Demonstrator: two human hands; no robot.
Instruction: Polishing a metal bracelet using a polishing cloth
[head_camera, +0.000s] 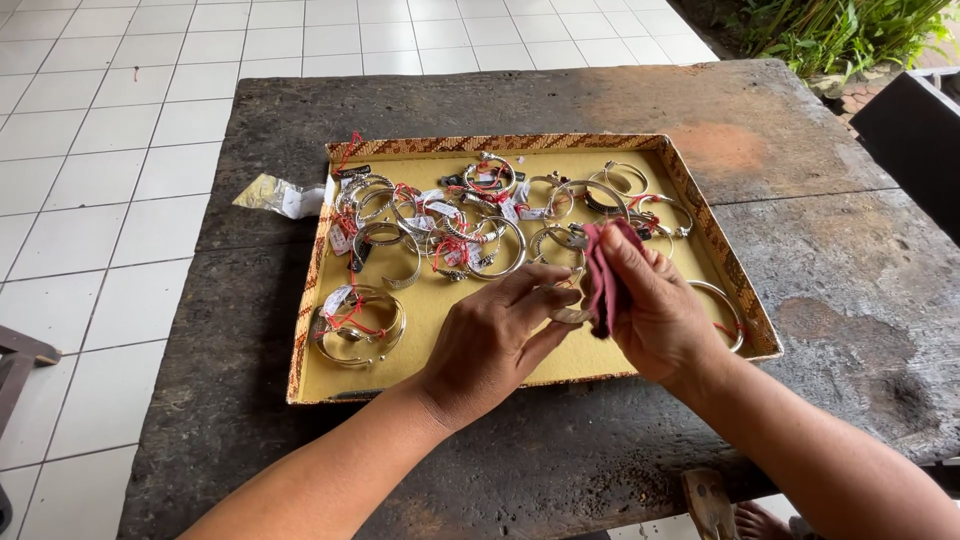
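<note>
Here, seen from the head camera: left hand (492, 337) pinching a silver bangle (570, 315) over the near right part of a shallow yellow tray (440, 375); right hand (655, 305) pressing a dark red cloth (603, 275) against that bangle, grip closed on the cloth. Many more silver bracelets (440, 225) with red-string tags lying in the tray, on a dark, worn bench (820, 240).

- dark, weathered wooden table (820, 300) standing on white tile floor (90, 200)
- shallow woven-rim tray (310, 300) flat on it, lined yellow
- small clear plastic bag (275, 195) at table's left edge, beside tray
</note>
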